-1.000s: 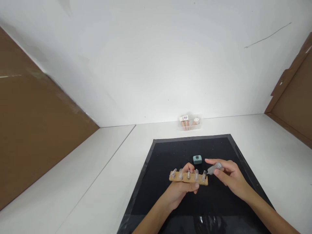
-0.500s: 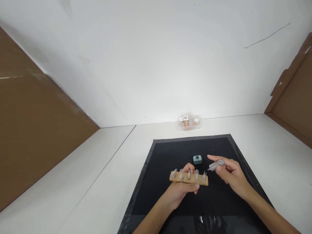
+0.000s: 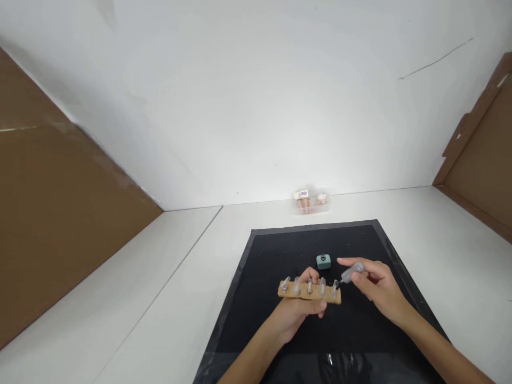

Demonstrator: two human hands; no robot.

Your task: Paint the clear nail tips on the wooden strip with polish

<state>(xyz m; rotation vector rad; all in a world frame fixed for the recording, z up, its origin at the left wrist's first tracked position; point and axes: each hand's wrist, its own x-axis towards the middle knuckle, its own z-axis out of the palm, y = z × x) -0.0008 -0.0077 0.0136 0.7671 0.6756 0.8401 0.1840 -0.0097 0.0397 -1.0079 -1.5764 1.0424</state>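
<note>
grey tool (image 3: 352, 272) tip lowered to wooden block (image 3: 309, 292) right end
i read left hand (image 3: 298, 314) clamping block, right hand (image 3: 378, 290) pinching tool.

Left hand (image 3: 298, 312) grips wooden block (image 3: 309, 291) from below, thumb on near edge, held above black mat (image 3: 280, 325). Block carries row of small clear-capped bits, upright. Right hand (image 3: 376, 288) pinches grey tube (image 3: 352, 272), tip pointing at block's right end, just beside it. Teal block (image 3: 324, 261) on mat behind. Clear tray (image 3: 310, 204) w/ small items by wall.
</note>
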